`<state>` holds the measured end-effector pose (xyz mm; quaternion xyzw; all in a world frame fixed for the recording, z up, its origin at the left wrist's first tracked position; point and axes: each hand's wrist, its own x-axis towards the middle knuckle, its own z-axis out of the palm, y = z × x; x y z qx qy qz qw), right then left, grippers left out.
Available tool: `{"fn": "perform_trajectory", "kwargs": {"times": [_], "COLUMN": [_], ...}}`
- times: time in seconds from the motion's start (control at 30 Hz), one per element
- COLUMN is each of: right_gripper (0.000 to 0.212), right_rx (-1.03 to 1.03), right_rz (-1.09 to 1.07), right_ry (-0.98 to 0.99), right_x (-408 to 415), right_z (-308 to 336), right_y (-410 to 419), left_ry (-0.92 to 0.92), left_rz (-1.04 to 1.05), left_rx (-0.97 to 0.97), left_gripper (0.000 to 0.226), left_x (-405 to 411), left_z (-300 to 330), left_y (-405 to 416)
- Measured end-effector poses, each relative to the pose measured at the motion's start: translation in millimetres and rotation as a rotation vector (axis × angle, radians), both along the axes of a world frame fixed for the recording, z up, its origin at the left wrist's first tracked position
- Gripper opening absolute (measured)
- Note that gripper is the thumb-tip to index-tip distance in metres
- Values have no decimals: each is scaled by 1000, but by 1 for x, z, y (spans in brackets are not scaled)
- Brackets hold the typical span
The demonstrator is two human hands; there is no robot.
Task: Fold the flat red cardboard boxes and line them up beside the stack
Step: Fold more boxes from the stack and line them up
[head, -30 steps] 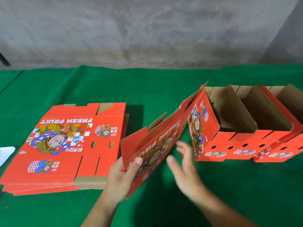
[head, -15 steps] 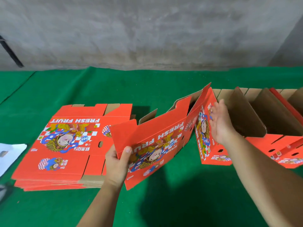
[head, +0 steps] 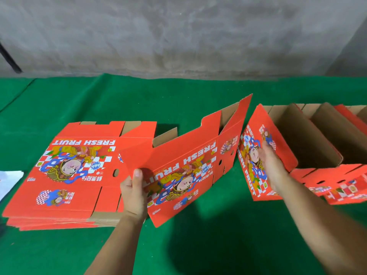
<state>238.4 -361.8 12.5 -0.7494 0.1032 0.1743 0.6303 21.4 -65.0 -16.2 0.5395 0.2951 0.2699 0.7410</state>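
A green cloth [head: 178, 100] covers the work surface below a grey wall [head: 178, 32]. At the left of the frame a stack of flat red boxes [head: 65, 171] lies on the cloth, printed side up. At centre, a partly opened box [head: 190, 167] is held tilted above the cloth, its brown inner face showing along the top edge. The left hand [head: 133, 192] grips this box at its lower left flap, thumb on the printed front and fingers behind. The right hand [head: 271, 162] lies with fingers straight against the printed side of the nearest folded box [head: 282, 139] at centre right; it holds nothing. Further folded boxes [head: 337, 135] stand in a row touching it, running off the right edge. A white sheet [head: 10, 181] shows at the left edge.
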Motion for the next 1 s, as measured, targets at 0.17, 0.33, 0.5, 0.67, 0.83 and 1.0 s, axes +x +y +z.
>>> {"fn": "perform_trajectory", "kwargs": {"times": [0.17,0.33,0.5,0.67,0.83,1.0], "right_gripper": [42,59,53,57,59,76], "right_rx": [-62,110,356,426,347,275], "right_rz": [-107,-85,-81,74,-63,-8], "right_ry": [-115,-44,-78,64,10,-86], "right_x": [13,9,-5,-22,-33,-55], "right_z": [5,-3,-7,15,17,-4], "right_y": [-28,-14,0,9,2,-9], "left_ry": [49,115,134,147,93,158], "left_rz": [-37,15,-43,-166,-127,-192], "left_rx": [24,-7,-292,-165,93,806], "left_gripper": [78,77,130,68,150,110], "left_x": [11,20,23,30,28,11], "left_z": [1,0,-4,6,9,9], "left_y": [4,-4,-10,-38,-25,-23]}}
